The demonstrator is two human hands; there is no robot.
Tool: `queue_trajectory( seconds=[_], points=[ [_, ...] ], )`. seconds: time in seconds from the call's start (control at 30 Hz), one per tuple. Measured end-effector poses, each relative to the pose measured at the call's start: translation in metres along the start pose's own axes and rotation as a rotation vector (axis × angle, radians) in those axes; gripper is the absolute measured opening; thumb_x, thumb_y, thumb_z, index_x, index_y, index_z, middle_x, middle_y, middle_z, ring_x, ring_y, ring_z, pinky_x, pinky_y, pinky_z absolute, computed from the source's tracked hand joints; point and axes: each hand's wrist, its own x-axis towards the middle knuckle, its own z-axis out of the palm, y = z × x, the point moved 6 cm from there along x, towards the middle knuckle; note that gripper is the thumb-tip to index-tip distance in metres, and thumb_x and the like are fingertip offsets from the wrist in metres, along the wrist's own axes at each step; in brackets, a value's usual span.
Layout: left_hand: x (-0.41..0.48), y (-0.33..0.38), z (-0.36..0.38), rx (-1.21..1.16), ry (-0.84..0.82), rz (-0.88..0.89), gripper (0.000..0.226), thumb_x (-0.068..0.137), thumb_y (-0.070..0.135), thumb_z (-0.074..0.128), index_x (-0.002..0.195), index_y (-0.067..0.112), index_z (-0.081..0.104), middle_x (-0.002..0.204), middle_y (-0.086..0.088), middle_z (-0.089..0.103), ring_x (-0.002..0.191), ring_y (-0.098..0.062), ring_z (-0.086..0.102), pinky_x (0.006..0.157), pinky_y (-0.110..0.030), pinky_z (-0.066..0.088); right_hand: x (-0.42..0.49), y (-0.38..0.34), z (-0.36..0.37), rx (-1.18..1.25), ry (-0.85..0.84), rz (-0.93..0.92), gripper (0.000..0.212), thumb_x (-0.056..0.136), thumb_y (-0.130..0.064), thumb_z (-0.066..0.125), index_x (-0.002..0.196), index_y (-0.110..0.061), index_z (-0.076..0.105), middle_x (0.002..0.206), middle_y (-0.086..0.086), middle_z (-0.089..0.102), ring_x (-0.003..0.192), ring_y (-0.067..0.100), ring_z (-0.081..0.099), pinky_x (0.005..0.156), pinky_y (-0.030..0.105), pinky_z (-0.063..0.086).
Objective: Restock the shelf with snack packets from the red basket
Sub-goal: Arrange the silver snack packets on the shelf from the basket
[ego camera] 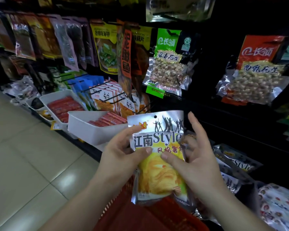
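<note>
I see the left grip pinching the snack packet above the red basket. The right grip clasps its right edge.

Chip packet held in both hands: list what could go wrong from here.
1. The left hand and right hand pinch the chip packet at its foil sides; it might slip into the red basket below.
2. Its small hang hole could tear if forced onto a peg hook.
</note>
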Motion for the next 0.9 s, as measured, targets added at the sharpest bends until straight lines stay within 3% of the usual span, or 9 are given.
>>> queue_trajectory(
  seconds=[0.1, 0.17, 0.33, 0.43, 0.5, 0.57, 0.63, 0.73, 0.9],
  points=[
    [0.002, 0.001, -0.003, -0.031, 0.057, 0.011, 0.043, 0.080, -0.002, 0.084, 0.109, 0.028, 0.075, 0.105, -0.004, 0.079, 0.095, -0.023, 0.077, 0.071, -0.029, 0.061, 0.000, 0.003, -0.005, 0.057, 0.016, 0.000, 0.048, 0.088, -0.032, 0.083, 0.130, -0.045, 0.066, 0.122, 0.000, 0.071, 0.102, 0.029, 0.074, 0.087, 0.063, 0.059],
    [0.003, 0.002, -0.004, -0.044, 0.051, 0.020, 0.041, 0.079, -0.001, 0.084, 0.107, 0.028, 0.074, 0.105, -0.005, 0.079, 0.095, -0.023, 0.077, 0.071, -0.032, 0.062, 0.000, 0.008, -0.007, 0.074, 0.016, 0.027, 0.031, 0.091, -0.023, 0.079, 0.118, -0.038, 0.074, 0.117, -0.002, 0.074, 0.105, 0.019, 0.075, 0.092, 0.058, 0.060],
    [0.000, -0.003, 0.000, 0.005, 0.002, 0.020, 0.032, 0.086, 0.004, 0.081, 0.105, 0.028, 0.073, 0.106, -0.009, 0.078, 0.093, -0.028, 0.074, 0.075, -0.041, 0.063, 0.002, 0.017, -0.025, -0.006, 0.209, 0.026, 0.037, 0.087, -0.011, 0.084, 0.105, -0.043, 0.078, 0.082, 0.006, 0.075, 0.079, 0.037, 0.072, 0.075, 0.050, 0.064],
    [-0.004, -0.009, 0.003, 0.066, -0.022, 0.023, 0.024, 0.088, 0.006, 0.080, 0.101, 0.026, 0.073, 0.098, -0.015, 0.077, 0.085, -0.028, 0.071, 0.072, -0.039, 0.059, 0.004, 0.011, -0.024, -0.145, 0.211, -0.089, 0.040, 0.086, -0.005, 0.083, 0.096, -0.043, 0.079, 0.094, -0.007, 0.067, 0.086, 0.017, 0.069, 0.077, 0.034, 0.057],
    [-0.004, -0.011, 0.001, 0.053, 0.015, 0.020, 0.025, 0.088, 0.002, 0.079, 0.096, 0.024, 0.072, 0.096, -0.011, 0.079, 0.084, -0.026, 0.074, 0.070, -0.036, 0.061, 0.004, 0.009, -0.016, -0.181, 0.124, -0.141, 0.038, 0.090, -0.006, 0.079, 0.095, -0.043, 0.080, 0.094, -0.009, 0.058, 0.086, 0.016, 0.064, 0.074, 0.024, 0.051],
    [-0.003, -0.012, -0.004, 0.039, 0.051, -0.002, 0.025, 0.087, 0.001, 0.079, 0.094, 0.024, 0.072, 0.098, -0.008, 0.080, 0.086, -0.026, 0.076, 0.070, -0.038, 0.063, 0.003, 0.012, -0.010, -0.123, 0.017, -0.133, 0.030, 0.093, -0.013, 0.077, 0.101, -0.042, 0.080, 0.096, -0.008, 0.054, 0.082, 0.017, 0.060, 0.071, 0.029, 0.050],
    [-0.002, -0.010, -0.007, 0.035, 0.047, -0.012, 0.024, 0.087, 0.003, 0.079, 0.095, 0.025, 0.073, 0.100, -0.009, 0.080, 0.089, -0.029, 0.075, 0.073, -0.045, 0.062, 0.003, 0.017, -0.008, 0.007, -0.052, -0.051, 0.023, 0.093, -0.022, 0.077, 0.110, -0.039, 0.078, 0.104, 0.000, 0.063, 0.088, 0.027, 0.066, 0.078, 0.046, 0.059],
    [-0.003, -0.007, -0.008, -0.020, 0.059, 0.007, 0.025, 0.084, 0.013, 0.083, 0.103, 0.025, 0.072, 0.106, -0.009, 0.079, 0.091, -0.026, 0.075, 0.071, -0.040, 0.062, 0.003, 0.020, -0.012, 0.053, 0.017, 0.053, 0.025, 0.094, -0.021, 0.077, 0.111, -0.040, 0.078, 0.101, 0.004, 0.077, 0.096, 0.036, 0.072, 0.081, 0.062, 0.060],
    [-0.012, -0.017, 0.003, 0.022, -0.144, -0.140, 0.051, 0.094, 0.012, 0.075, 0.136, 0.036, 0.061, 0.112, -0.004, 0.078, 0.105, -0.025, 0.075, 0.079, -0.043, 0.062, 0.004, 0.020, -0.020, 0.090, 0.142, 0.050, 0.039, 0.095, -0.009, 0.074, 0.112, -0.043, 0.077, 0.111, -0.017, 0.076, 0.092, 0.016, 0.075, 0.064, 0.032, 0.065]
  ],
)
